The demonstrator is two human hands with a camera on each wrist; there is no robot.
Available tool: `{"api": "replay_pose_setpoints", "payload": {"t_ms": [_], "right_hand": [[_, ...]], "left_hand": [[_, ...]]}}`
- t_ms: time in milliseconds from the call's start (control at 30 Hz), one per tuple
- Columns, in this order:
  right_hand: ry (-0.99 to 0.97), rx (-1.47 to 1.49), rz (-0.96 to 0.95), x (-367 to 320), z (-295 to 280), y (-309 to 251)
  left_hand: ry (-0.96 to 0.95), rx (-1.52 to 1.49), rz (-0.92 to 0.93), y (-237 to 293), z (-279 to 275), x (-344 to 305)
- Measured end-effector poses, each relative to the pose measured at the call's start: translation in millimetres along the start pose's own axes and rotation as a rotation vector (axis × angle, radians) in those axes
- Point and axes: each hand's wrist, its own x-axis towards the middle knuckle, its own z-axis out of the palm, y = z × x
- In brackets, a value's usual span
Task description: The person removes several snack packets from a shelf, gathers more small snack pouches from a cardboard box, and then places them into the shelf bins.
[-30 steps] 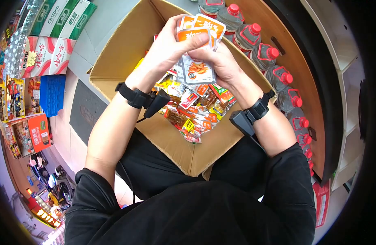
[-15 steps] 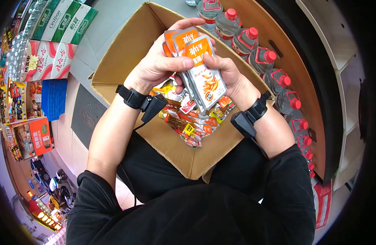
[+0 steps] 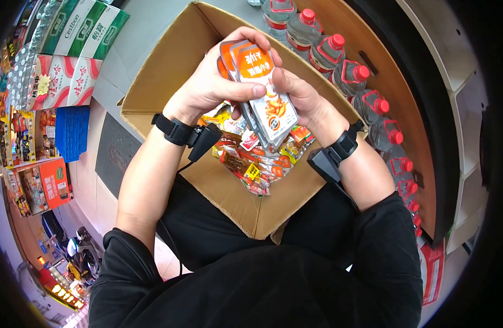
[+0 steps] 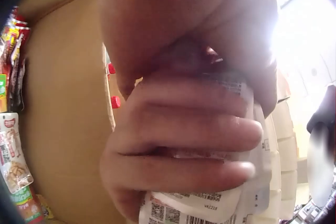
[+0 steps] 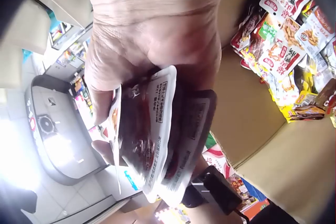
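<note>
Above the cardboard box, both hands hold a stack of flat snack packets (image 3: 276,112), orange at the top and white below with a food picture. My left hand (image 3: 208,85) grips the stack from the left, its thumb across the front. From the right, my right hand (image 3: 303,95) holds the other edge, thumb near the upper front. In the left wrist view, fingers (image 4: 210,132) lie across the barcoded backs. The right wrist view shows the packets (image 5: 157,134) edge-on, slightly fanned beneath the right hand (image 5: 157,40).
Below the hands, the open cardboard box (image 3: 158,82) contains many mixed snack packets (image 3: 257,164). Large water bottles (image 3: 352,76) with red caps line the right side, beside a brown panel. Stacked drink cartons (image 3: 66,82) and a blue stack (image 3: 71,131) stand at the left.
The fanned packets came down and were gathered into a closer stack. Since half a second ago, the left fingers have curled over the top edge and the right hand has shifted slightly.
</note>
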Motion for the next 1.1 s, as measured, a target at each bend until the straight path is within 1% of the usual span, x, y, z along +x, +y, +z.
{"api": "replay_pose_setpoints", "payload": {"t_ms": [67,100,133,167,200,233,267,300,333,367,400,433,467,500,533,567,600,633,667,700,733,767,800,833,867,900,967,1000,1033,1100], "right_hand": [[-0.065,-0.131,0.051,-1,7,-6],[0.035,-0.14,0.036,-3,1,-5],[0.064,-0.187,-0.029,-2,4,-6],[0.027,-0.219,-0.059,-1,3,-8],[-0.007,-0.248,-0.089,0,-1,-10],[0.005,-0.226,-0.104,-1,-2,-15],[0.015,-0.211,-0.123,-2,-3,-21],[0.064,-0.215,-0.162,-2,-2,-25],[0.086,-0.209,-0.298,3,0,-25],[0.08,-0.154,-0.277,0,-4,-29],[0.073,-0.098,-0.258,-3,-3,-32],[0.125,-0.022,-0.266,-3,-2,-32],[0.128,0.041,-0.308,-2,1,-31],[0.112,0.052,-0.286,-3,5,-31],[0.097,0.062,-0.266,-5,8,-30],[0.049,0.062,-0.299,1,3,-27],[0.151,0.028,-0.353,2,10,-23],[0.194,-0.007,-0.379,3,15,-21],[0.235,-0.045,-0.407,3,17,-20],[0.203,-0.05,-0.421,3,17,-18],[0.171,-0.058,-0.435,3,21,-18],[0.193,-0.076,-0.47,1,24,-17],[0.188,-0.099,-0.435,-3,25,-17],[0.172,-0.106,-0.429,-5,22,-15],[0.15,-0.114,-0.423,-6,21,-15],[0.15,-0.111,-0.424,-7,22,-14],[0.254,-0.24,-0.516,-8,27,-15],[0.252,-0.24,-0.517,-7,27,-14],[0.259,-0.259,-0.539,-6,26,-13],[0.252,-0.264,-0.557,-9,29,-16]], "left_hand": [[0.006,-0.039,0.006,-1,0,0],[0.003,-0.037,-0.004,1,1,-1],[-0.009,-0.02,0.032,-3,-3,0],[0.009,0.012,0.057,-9,-10,-1],[0.148,-0.067,-0.036,-15,-16,-4],[0.293,-0.158,-0.116,-20,-21,-7],[0.004,-0.055,0.031,-23,-30,-13],[0.038,-0.161,0.001,-27,-31,-12],[0.077,-0.264,-0.024,-31,-32,-9],[0.103,-0.263,-0.098,-38,-34,-8],[0.165,-0.307,-0.131,-43,-24,-7],[0.15,-0.443,-0.202,-46,-14,-6],[0.13,-0.576,-0.269,-50,-3,-1],[0.29,-0.313,-0.336,-94,-10,-4],[0.129,0.197,-0.471,-112,2,-6],[-0.203,0.398,-0.53,-169,-20,-10],[-0.354,0.933,-0.668,-192,7,-14],[-0.699,1.293,-0.628,-219,14,-17],[-0.814,1.347,-0.494,-236,21,-26],[-0.878,1.449,-0.608,-239,40,-27],[-0.917,1.361,-0.594,-257,42,-37],[-0.944,1.473,-0.488,-276,48,-51],[-0.954,1.613,-0.335,-289,55,-64],[-0.936,1.718,-0.204,-300,59,-72],[-0.898,1.769,-0.126,-310,60,-81],[-0.86,1.761,-0.096,-316,61,-86],[-0.801,1.752,-0.047,-334,58,-97],[-0.781,1.749,-0.031,-344,56,-103],[-0.762,1.651,-0.072,-355,53,-109],[-0.744,1.555,-0.11,-375,44,-118]]}}
